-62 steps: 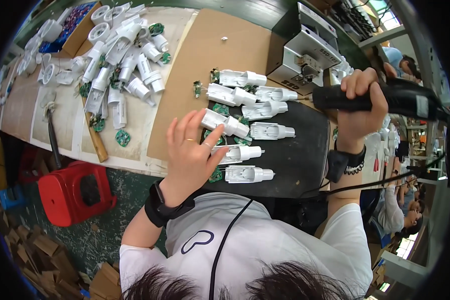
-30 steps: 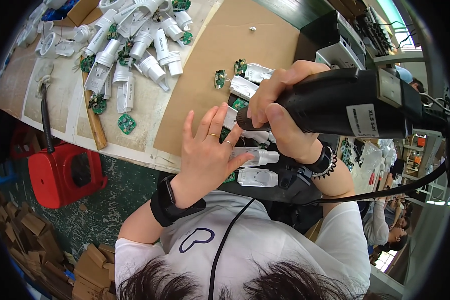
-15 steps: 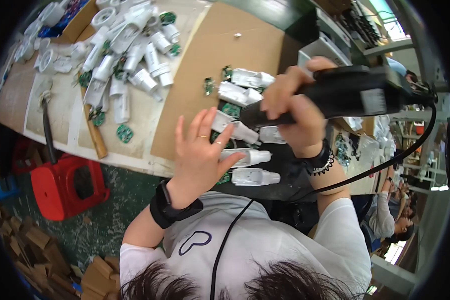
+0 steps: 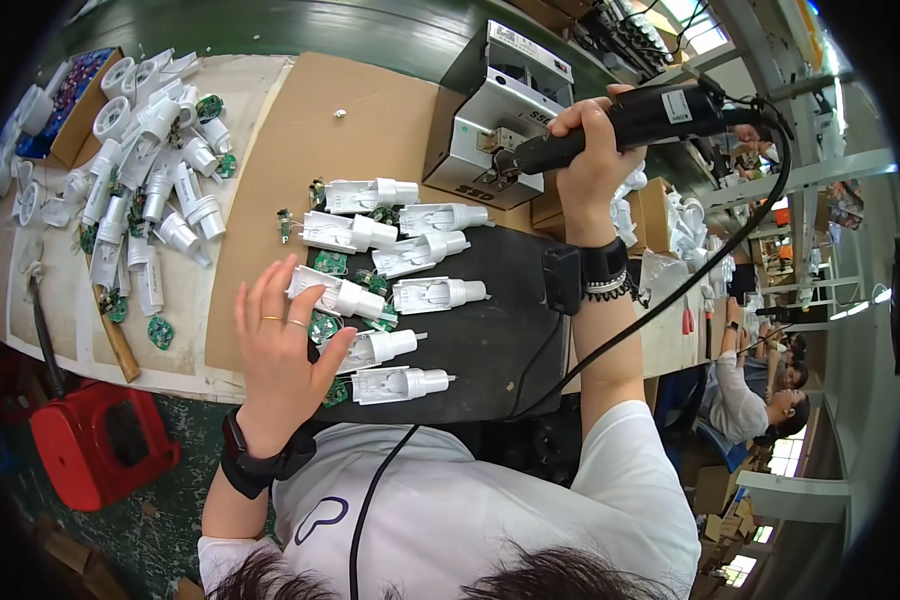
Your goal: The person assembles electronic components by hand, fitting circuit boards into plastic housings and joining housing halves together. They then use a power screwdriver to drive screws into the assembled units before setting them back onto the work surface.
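My right hand (image 4: 592,150) is wrapped round a black corded electric screwdriver (image 4: 660,118). The driver's tip is at the front of a grey metal screw feeder box (image 4: 470,135), by a small metal fitting. My left hand (image 4: 282,355) lies with fingers spread at the left end of a white plastic housing (image 4: 342,295), index fingertip touching it. Around it, several similar white housings lie open side up in rows on a black mat (image 4: 510,320), some with a green circuit board (image 4: 330,263) wired at the end.
A pile of white plastic parts (image 4: 155,180) and green boards lies at the left, beside a cardboard box (image 4: 85,125). A wooden-handled tool (image 4: 118,335) rests near the table edge. A red stool (image 4: 100,445) stands below. The screwdriver's black cable (image 4: 670,320) hangs across my right forearm.
My right hand has carried the screwdriver from the housing by my left hand away to the feeder box. My left hand stays by the housing. The view has shifted, showing more of the box.
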`<state>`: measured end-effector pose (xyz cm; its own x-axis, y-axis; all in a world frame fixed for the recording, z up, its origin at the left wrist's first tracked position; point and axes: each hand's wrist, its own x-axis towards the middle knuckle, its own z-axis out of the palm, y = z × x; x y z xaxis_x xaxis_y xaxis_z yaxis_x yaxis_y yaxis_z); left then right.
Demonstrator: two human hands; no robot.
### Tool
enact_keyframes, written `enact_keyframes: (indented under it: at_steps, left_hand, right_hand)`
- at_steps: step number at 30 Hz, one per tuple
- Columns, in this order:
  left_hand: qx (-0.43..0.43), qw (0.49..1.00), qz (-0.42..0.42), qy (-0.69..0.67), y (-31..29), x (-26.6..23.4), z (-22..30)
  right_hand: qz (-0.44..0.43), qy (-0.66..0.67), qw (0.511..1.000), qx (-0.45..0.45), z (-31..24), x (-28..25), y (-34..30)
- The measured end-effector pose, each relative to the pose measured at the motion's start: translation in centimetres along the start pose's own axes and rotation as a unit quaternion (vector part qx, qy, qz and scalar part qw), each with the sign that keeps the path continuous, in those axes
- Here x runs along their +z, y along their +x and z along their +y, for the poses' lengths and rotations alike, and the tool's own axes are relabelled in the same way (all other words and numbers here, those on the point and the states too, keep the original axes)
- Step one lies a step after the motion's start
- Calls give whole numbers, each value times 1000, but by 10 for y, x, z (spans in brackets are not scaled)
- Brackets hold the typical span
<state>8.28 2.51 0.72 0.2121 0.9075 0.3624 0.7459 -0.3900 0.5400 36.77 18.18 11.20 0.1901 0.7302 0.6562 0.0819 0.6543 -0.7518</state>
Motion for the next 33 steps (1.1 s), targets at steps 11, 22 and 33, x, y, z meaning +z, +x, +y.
enact_keyframes:
  at_steps: [11, 22, 33]
  left_hand:
    - [44, 999, -12, 5, 4, 1, 7]
    - [19, 998, 5, 64, 42, 7, -1]
    - [19, 997, -34, 59, 49, 13, -7]
  right_hand:
    - [-16, 204, 978, 37, -47, -6, -46]
    - [-176, 174, 968, 37, -55, 80, -49]
    - [-246, 120, 957, 97, -13, 114, -63]
